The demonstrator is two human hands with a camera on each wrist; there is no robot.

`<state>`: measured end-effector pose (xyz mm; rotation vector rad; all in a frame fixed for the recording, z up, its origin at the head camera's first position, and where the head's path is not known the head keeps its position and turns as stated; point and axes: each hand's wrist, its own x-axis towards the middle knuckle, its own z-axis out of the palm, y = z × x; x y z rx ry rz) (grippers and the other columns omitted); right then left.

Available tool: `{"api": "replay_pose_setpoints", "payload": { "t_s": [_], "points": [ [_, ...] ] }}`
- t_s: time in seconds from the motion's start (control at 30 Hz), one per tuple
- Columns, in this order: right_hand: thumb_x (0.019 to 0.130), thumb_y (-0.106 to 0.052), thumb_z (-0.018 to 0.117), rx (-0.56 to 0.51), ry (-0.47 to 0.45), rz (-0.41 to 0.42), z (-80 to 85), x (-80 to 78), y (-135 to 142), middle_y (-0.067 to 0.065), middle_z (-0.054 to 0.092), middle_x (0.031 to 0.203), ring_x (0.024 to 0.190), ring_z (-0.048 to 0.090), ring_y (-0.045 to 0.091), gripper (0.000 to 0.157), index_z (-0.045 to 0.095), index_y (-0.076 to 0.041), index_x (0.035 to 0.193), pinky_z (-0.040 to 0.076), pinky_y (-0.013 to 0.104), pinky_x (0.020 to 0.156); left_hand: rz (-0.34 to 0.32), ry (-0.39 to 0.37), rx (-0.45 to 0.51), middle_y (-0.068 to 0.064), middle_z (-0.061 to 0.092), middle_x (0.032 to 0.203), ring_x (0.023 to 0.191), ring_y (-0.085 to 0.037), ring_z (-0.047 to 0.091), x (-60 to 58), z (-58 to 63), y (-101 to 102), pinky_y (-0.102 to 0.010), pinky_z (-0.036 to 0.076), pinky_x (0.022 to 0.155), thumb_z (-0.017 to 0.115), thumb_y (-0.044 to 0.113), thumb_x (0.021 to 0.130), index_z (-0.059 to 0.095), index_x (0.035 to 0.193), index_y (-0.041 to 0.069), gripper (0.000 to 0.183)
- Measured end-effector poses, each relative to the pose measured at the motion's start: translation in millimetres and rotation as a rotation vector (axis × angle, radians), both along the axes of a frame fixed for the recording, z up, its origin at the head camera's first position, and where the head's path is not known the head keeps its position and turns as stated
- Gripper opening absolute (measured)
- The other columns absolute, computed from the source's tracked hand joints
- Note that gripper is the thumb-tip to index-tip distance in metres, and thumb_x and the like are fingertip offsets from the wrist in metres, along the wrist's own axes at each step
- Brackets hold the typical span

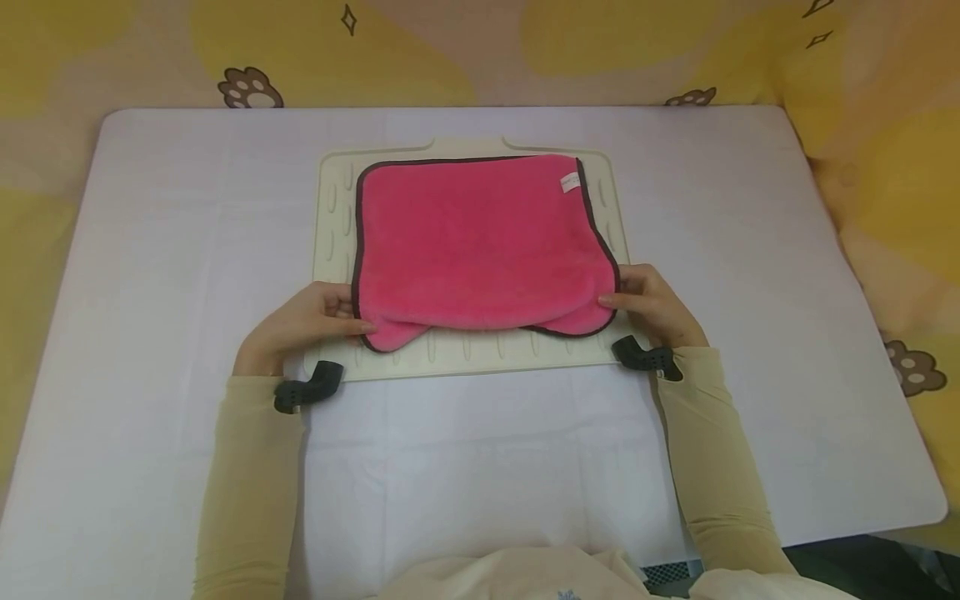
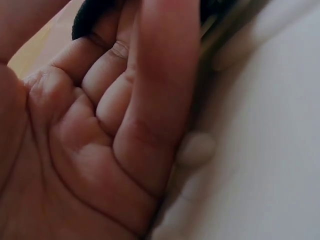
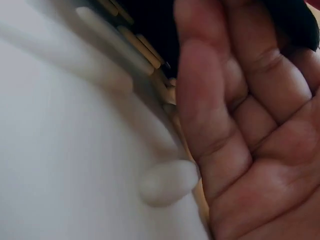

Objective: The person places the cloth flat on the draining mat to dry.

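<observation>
A pink towel [image 1: 480, 237] with dark edging lies over a cream ridged board [image 1: 465, 354], its near edge turned under so that two corners stick out below. A small white tag [image 1: 571, 182] shows at its far right. My left hand [image 1: 303, 321] pinches the towel's near left edge between thumb and fingers. At the opposite side, my right hand [image 1: 656, 307] grips the near right edge, thumb on top. In the left wrist view, the curled fingers [image 2: 155, 100] meet dark edging. The right wrist view has the fingers [image 3: 205, 95] bent beside the board's raised ridges [image 3: 170, 182].
The board lies on a white table [image 1: 750, 250]. Yellow patterned fabric [image 1: 465, 50] hangs behind the table and along its sides. Black wrist mounts [image 1: 309, 387] sit at both cuffs.
</observation>
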<state>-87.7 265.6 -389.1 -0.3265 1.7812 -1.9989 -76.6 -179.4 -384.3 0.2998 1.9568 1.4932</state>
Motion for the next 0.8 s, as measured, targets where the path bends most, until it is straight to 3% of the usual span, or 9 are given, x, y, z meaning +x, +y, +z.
{"api": "replay_pose_setpoints", "payload": {
  "t_s": [0.2,0.47,0.67,0.8],
  "points": [
    [0.083,0.012,0.058,-0.023,-0.002,0.007,0.9,-0.5,0.8,0.005,0.070,0.084,0.083,0.060,0.013,0.026,0.074,-0.006,0.091,0.048,0.024,0.078,-0.018,-0.002,0.030,-0.006,0.068,0.077,0.063,-0.015,0.064,-0.1,-0.2,-2.2,-0.024,0.052,0.067,0.068,-0.001,0.083,0.054,0.108,-0.014,0.031],
    [0.083,0.016,0.053,0.033,-0.016,0.021,5.9,0.2,3.6,0.006,0.070,0.078,0.071,0.062,0.010,0.032,0.074,-0.007,0.090,0.051,0.021,0.066,-0.055,0.010,0.042,-0.008,0.068,0.078,0.062,-0.017,0.064,-0.6,-0.9,-3.6,-0.024,0.052,0.066,0.067,-0.001,0.084,0.053,0.109,-0.014,0.031],
    [0.084,0.015,0.055,0.067,-0.041,0.053,7.7,-0.1,5.9,0.008,0.070,0.075,0.068,0.065,0.011,0.028,0.073,-0.005,0.090,0.052,0.021,0.063,-0.063,-0.015,0.029,-0.010,0.068,0.080,0.063,-0.019,0.065,-0.8,0.0,-3.2,-0.025,0.053,0.068,0.066,-0.001,0.084,0.052,0.110,-0.014,0.032],
    [0.084,0.012,0.057,0.126,-0.032,0.073,9.1,-0.4,7.5,0.006,0.067,0.068,0.056,0.055,0.009,0.023,0.072,-0.005,0.086,0.039,0.021,0.046,-0.063,-0.040,0.005,-0.012,0.068,0.080,0.062,-0.020,0.065,-0.9,0.9,-2.3,-0.026,0.053,0.068,0.067,0.001,0.084,0.053,0.109,-0.013,0.032]
  ]
}}
